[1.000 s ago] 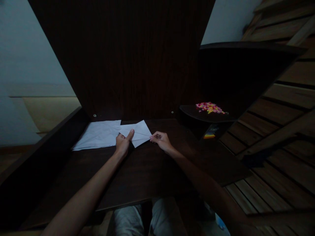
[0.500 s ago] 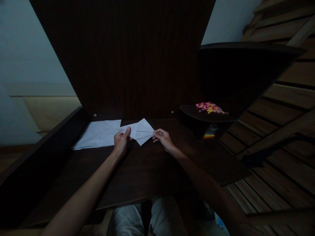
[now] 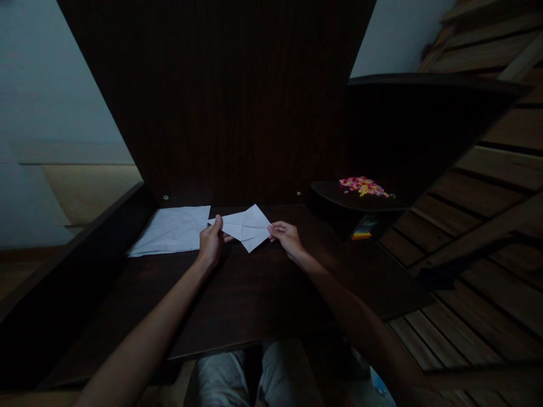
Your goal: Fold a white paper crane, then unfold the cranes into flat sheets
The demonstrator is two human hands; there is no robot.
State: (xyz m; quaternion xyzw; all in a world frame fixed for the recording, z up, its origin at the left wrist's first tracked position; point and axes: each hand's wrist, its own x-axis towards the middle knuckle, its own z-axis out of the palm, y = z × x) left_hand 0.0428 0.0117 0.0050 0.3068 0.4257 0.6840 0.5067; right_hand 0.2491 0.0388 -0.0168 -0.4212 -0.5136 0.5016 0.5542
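Observation:
A piece of folded white paper [image 3: 250, 224] is stretched between my two hands above the dark desk. It has a kite-like wide part toward the right and a narrow part toward the left, with crease lines across it. My left hand [image 3: 211, 240] grips the narrow end, thumb on top and fingers underneath. At the right corner, my right hand [image 3: 286, 237] pinches the paper between thumb and fingers. Several flat white sheets [image 3: 169, 230] lie stacked on the desk just left of my left hand.
The dark wooden desk [image 3: 237, 305] has a raised side panel [image 3: 76, 249] at left and a tall back panel [image 3: 220, 102]. On a small corner shelf [image 3: 331, 195] at right sits a heap of small pink, red and yellow pieces [image 3: 365, 185]. A colourful packet [image 3: 362, 227] stands beneath it.
The folded paper has shifted slightly right along with both hands. My left thumb now sits closer to the paper's narrow left end.

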